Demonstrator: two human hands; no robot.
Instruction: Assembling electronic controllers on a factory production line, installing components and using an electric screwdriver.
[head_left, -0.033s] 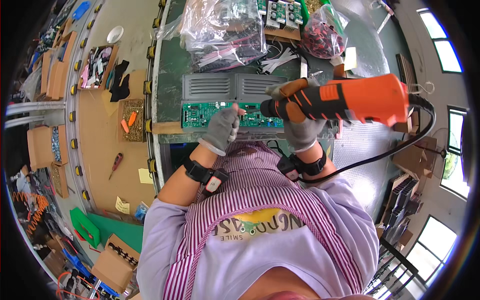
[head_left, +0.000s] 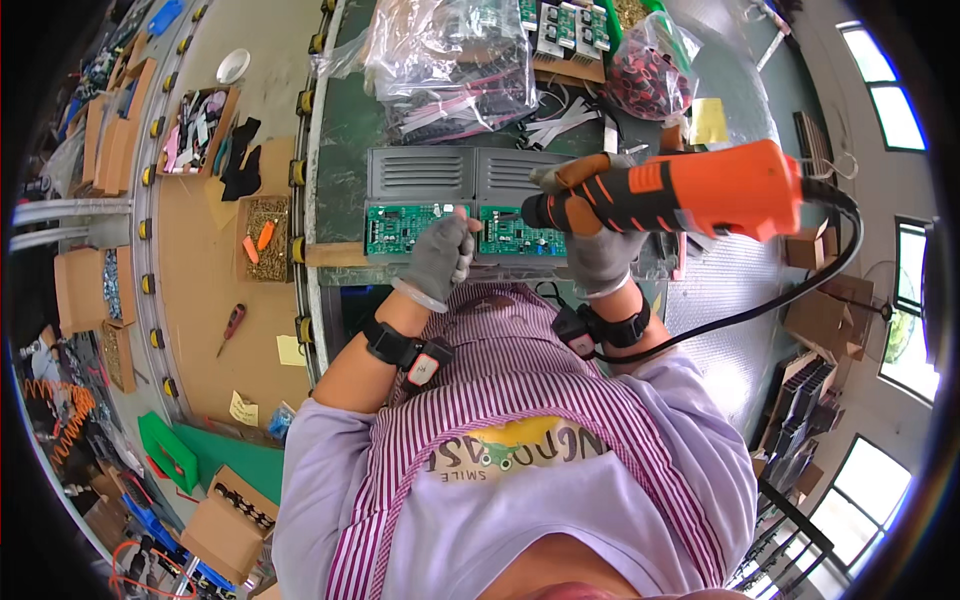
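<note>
My right hand (head_left: pixel 598 245), in a grey and brown glove, wraps round the black front of an orange corded power screwdriver (head_left: pixel 700 195). The tool lies almost level, its black nose pointing left over the right-hand green circuit board (head_left: pixel 515 240). My left hand (head_left: pixel 440 255), gloved with bare fingertips, is closed in a pinch at the gap between the two boards; what it holds, if anything, is too small to make out. The left-hand circuit board (head_left: pixel 392 228) sits beside it. Both boards rest in grey cases whose slotted grey covers (head_left: pixel 420 173) stand behind them.
Behind lie a clear plastic bag (head_left: pixel 450 60), white cable ties (head_left: pixel 560 125) and a bag of red-and-black parts (head_left: pixel 650 85). On the left are a box of screws (head_left: pixel 265 260) and a screwdriver (head_left: pixel 232 328). The tool's black cord (head_left: pixel 800 275) loops down to the right.
My left hand has drawn slightly left, away from the tool's nose. The power screwdriver's rear end has shifted slightly left and toward the back; my right hand keeps its grip.
</note>
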